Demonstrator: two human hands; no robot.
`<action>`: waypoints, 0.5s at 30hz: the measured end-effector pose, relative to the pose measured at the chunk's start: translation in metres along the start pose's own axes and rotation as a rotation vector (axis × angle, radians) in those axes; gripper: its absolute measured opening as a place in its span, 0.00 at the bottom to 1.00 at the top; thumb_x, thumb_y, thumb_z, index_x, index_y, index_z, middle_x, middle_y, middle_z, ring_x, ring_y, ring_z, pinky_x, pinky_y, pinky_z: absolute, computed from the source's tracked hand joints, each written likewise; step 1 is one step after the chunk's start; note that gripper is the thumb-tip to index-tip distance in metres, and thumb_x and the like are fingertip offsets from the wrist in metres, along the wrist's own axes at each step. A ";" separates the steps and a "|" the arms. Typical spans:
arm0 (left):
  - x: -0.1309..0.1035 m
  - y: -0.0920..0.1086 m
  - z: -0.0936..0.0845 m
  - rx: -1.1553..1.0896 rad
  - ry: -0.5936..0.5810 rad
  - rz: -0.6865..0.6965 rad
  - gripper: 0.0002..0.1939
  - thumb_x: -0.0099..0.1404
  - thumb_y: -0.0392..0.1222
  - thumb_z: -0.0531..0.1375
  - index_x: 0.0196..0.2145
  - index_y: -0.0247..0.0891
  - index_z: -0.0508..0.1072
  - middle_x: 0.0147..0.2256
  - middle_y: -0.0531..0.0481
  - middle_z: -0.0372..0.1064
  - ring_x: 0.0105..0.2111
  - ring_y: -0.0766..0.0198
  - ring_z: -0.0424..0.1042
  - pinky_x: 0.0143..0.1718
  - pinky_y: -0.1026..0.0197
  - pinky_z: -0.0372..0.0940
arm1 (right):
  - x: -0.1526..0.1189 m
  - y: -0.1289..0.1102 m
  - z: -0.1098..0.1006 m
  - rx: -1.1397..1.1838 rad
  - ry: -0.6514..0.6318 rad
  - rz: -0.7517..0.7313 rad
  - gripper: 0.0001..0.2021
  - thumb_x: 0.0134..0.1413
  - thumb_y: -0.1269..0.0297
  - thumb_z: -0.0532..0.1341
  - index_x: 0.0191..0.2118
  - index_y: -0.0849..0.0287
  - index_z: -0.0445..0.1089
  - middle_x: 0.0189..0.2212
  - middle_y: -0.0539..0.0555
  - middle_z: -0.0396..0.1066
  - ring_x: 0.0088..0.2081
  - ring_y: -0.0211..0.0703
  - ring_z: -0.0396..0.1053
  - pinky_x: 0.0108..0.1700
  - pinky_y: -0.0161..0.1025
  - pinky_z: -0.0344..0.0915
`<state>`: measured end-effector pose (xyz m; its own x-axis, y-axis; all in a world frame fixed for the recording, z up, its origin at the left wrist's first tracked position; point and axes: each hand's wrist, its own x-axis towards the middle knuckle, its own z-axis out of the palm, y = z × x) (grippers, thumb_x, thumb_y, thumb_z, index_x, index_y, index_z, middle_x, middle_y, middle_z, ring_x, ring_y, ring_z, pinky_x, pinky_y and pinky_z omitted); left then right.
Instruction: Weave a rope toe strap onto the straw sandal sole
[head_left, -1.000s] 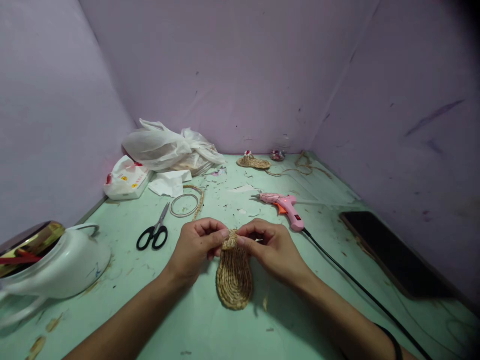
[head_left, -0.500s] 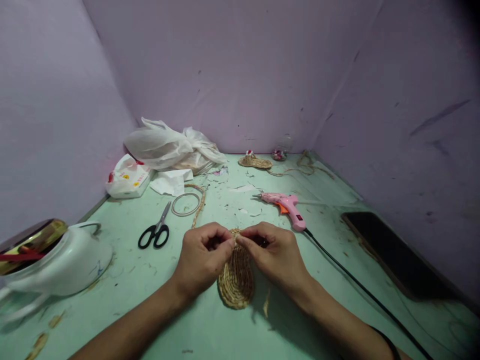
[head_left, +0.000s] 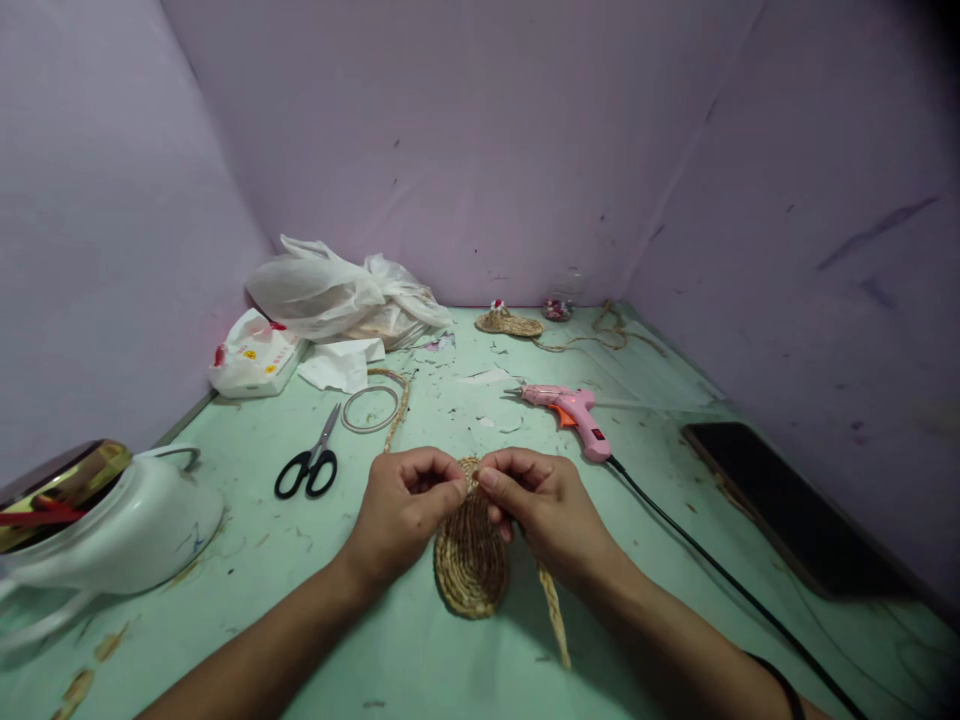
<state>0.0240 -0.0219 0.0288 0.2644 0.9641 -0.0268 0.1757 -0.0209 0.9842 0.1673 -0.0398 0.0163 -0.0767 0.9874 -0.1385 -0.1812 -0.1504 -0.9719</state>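
Observation:
A woven straw shoe sole (head_left: pixel 471 565) lies on the green table, its wide end towards me. My left hand (head_left: pixel 405 510) pinches thumb and forefinger at the sole's far part. Close beside it, my right hand (head_left: pixel 551 510) pinches a braided straw cord; the exact spot between the fingertips is hidden. A loose end of the straw cord (head_left: pixel 553 615) hangs out below my right hand. Another stretch of cord (head_left: pixel 397 425) runs from behind my left hand around a metal ring (head_left: pixel 370 410). Black-handled scissors (head_left: pixel 311 465) lie to the left.
A pink glue gun (head_left: pixel 570 410) with a black cable lies right of centre, near a dark phone-like slab (head_left: pixel 787 510). At left stands a white pot-like container (head_left: pixel 142 525). Behind are a plastic bag (head_left: pixel 345 295), a tissue pack (head_left: pixel 259 360), and another small straw sole (head_left: pixel 510 322).
My right hand has shifted slightly and its lower fingers have curled inward. A longer piece of the straw cord now shows below it. My left hand stays nearly in place.

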 end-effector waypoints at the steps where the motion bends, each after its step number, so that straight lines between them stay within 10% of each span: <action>1: 0.001 0.000 -0.002 -0.043 -0.030 -0.026 0.05 0.46 0.38 0.58 0.19 0.33 0.68 0.14 0.58 0.56 0.16 0.74 0.51 0.17 0.69 0.48 | 0.000 0.000 -0.001 0.026 -0.026 0.004 0.09 0.42 0.61 0.62 0.24 0.63 0.68 0.12 0.44 0.60 0.14 0.28 0.56 0.16 0.28 0.53; 6: 0.005 0.004 -0.013 -0.049 -0.284 -0.072 0.04 0.45 0.37 0.58 0.19 0.32 0.69 0.15 0.57 0.57 0.17 0.73 0.53 0.18 0.68 0.50 | -0.001 -0.005 -0.012 0.019 -0.306 0.108 0.10 0.39 0.60 0.64 0.21 0.63 0.68 0.12 0.43 0.57 0.14 0.26 0.52 0.15 0.27 0.47; 15: -0.005 0.008 -0.015 0.637 -0.474 0.510 0.08 0.48 0.27 0.51 0.19 0.33 0.68 0.18 0.54 0.61 0.19 0.70 0.59 0.21 0.66 0.54 | -0.001 -0.008 -0.019 -0.352 -0.477 0.292 0.03 0.35 0.71 0.59 0.17 0.63 0.67 0.10 0.42 0.56 0.14 0.27 0.49 0.17 0.29 0.46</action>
<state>0.0102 -0.0226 0.0390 0.7857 0.5934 0.1750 0.3805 -0.6866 0.6195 0.1880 -0.0387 0.0208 -0.5147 0.7661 -0.3849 0.2384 -0.3034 -0.9226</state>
